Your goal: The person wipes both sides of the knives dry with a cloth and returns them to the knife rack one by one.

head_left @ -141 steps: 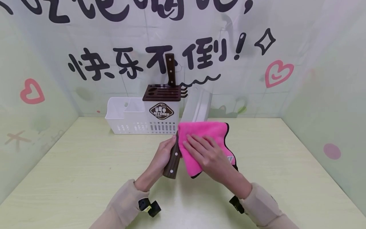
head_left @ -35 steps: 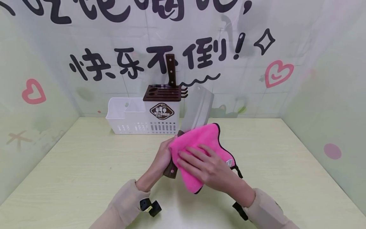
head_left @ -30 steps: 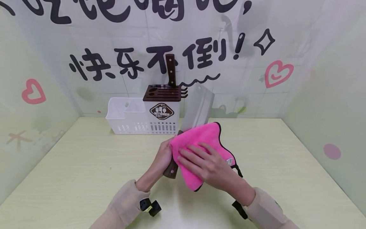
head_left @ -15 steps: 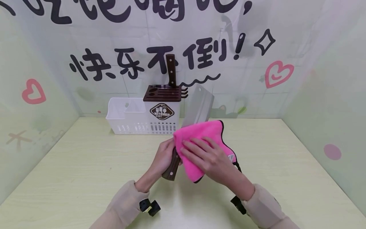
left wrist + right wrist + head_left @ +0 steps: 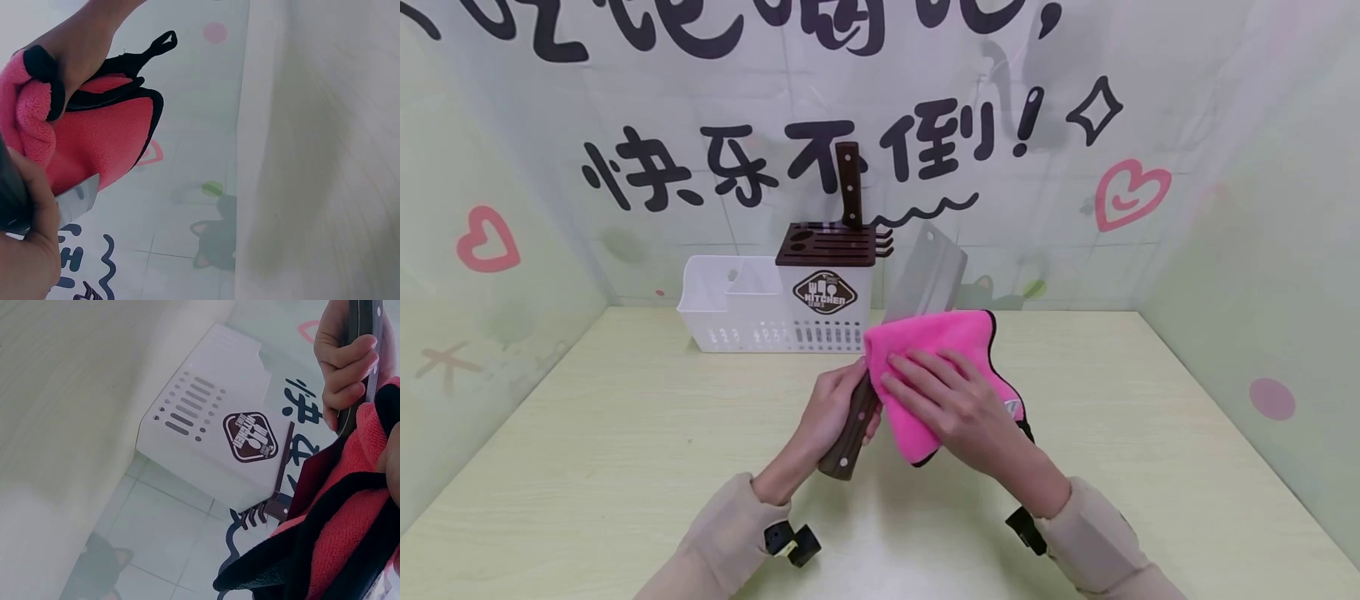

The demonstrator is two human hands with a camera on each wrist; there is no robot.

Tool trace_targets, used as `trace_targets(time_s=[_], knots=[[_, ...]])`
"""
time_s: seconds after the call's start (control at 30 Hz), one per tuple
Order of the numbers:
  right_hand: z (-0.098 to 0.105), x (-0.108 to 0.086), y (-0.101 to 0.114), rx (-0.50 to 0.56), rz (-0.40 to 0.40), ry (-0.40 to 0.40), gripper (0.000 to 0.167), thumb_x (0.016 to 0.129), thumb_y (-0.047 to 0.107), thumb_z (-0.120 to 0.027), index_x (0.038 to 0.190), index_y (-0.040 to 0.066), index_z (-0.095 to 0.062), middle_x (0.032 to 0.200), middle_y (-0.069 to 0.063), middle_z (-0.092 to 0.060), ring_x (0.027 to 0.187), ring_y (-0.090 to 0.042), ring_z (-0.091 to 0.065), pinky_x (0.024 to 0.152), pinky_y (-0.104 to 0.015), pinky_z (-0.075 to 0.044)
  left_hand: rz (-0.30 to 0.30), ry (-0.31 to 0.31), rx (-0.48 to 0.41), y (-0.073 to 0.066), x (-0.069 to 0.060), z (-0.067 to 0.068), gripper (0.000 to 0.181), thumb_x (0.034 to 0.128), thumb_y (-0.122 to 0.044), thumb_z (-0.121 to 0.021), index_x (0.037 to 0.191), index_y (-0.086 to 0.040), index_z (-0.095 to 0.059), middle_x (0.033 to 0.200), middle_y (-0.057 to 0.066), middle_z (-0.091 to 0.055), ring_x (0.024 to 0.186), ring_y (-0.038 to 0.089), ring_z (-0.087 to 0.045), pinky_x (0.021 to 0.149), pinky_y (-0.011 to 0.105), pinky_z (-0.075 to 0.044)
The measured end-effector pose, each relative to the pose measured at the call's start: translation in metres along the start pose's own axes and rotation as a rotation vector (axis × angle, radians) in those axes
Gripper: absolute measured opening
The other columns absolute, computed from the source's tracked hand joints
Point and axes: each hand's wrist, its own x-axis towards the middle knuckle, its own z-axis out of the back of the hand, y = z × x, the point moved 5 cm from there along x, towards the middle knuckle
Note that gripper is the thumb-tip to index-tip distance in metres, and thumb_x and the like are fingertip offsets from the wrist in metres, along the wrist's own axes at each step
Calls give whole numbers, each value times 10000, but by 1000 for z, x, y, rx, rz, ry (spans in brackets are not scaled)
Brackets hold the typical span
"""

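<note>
Smooth metal cleaver blade (image 5: 928, 275), matt wood-look handle (image 5: 850, 438); towel (image 5: 953, 331) of fluffy cloth, rack (image 5: 747, 313) of smooth plastic.

The left hand (image 5: 30, 253) grips the dark handle (image 5: 12, 197) at the left border. A short section of the blade (image 5: 78, 199) projects from beneath the pink cloth (image 5: 103, 140). The right hand (image 5: 78, 50), above, holds the cloth where it is folded; black edging (image 5: 155, 112) follows its border, and a black loop (image 5: 164, 42) extends clear of it. The wall (image 5: 194, 100) behind bears a pink dot (image 5: 215, 32), a green oval (image 5: 212, 188), a cat figure (image 5: 217, 234) and black lettering (image 5: 72, 257). The pale worktop (image 5: 325, 187) occupies the right side, with a soft shadow across it.
</note>
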Motion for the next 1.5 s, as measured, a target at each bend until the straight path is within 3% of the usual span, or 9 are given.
trace_targets(time_s=[0.17,0.47,0.6,0.77,0.9,1.0,1.13,1.27,1.5], knots=[[-1,0,-1,1,-4,1,373,978,86,-274,1154,104,-601,1173,-60,-579,1065,-219,-535,875,-355,-432,29,49,-27,1,0,-1,472,958,-393,-327,771,11,-485,546,33,-478,398,106,-453,380,211,-402],[-2,-2,-1,22,-11,16,349,976,107,-302,1170,108,-592,1185,-63,-571,1094,-229,-519,898,-364,-421,60,138,-59,3,1,-3,537,975,-398,-184,706,-18,-451,500,-5,-456,397,83,-433,383,204,-393],[-2,-3,-3,28,-20,38,286,926,111,-454,1183,109,-582,1192,-62,-568,1109,-238,-509,912,-372,-413,55,182,-85,3,0,-4,510,979,-387,-183,721,-35,-448,523,-15,-446,411,72,-419,388,192,-374],[-2,-5,-4,21,-33,69,384,819,98,-627,1198,106,-568,1202,-65,-560,1130,-248,-492,928,-376,-403,36,210,-114,2,1,-4,481,978,-386,-222,764,-48,-490,567,-17,-479,420,57,-411,386,174,-350],[-3,-5,-6,27,-52,64,375,827,82,-611,1199,96,-566,1196,-76,-562,1132,-255,-490,920,-378,-410,23,223,-86,2,2,-2,458,977,-367,-244,809,-26,-498,571,-16,-512,420,48,-419,382,167,-347],[-3,-7,-8,26,-66,46,302,891,86,-512,1187,87,-574,1181,-83,-571,1121,-256,-498,902,-376,-422,21,235,-74,2,2,-2,410,978,-340,-259,851,-24,-488,553,-24,-484,428,57,-412,395,174,-344],[-3,-8,-9,3,-77,20,304,954,111,-374,1172,78,-583,1164,-88,-581,1103,-251,-512,888,-369,-430,35,244,-92,2,2,-4,352,979,-304,-273,873,-27,-463,541,-27,-416,448,75,-391,426,187,-340],[-1,-10,-10,-4,-112,-27,330,966,113,-326,1170,66,-581,1169,-101,-575,1088,-257,-520,889,-382,-423,74,232,-114,2,1,-7,305,968,-288,-321,855,-27,-433,559,-19,-408,466,73,-390,433,181,-342],[10,-12,-15,56,-219,-262,279,928,122,-427,1119,12,-598,1122,-164,-584,997,-321,-553,809,-431,-444,85,241,-72,1,-1,-10,244,942,-254,-418,883,-17,-407,643,8,-531,434,65,-450,397,175,-375]])
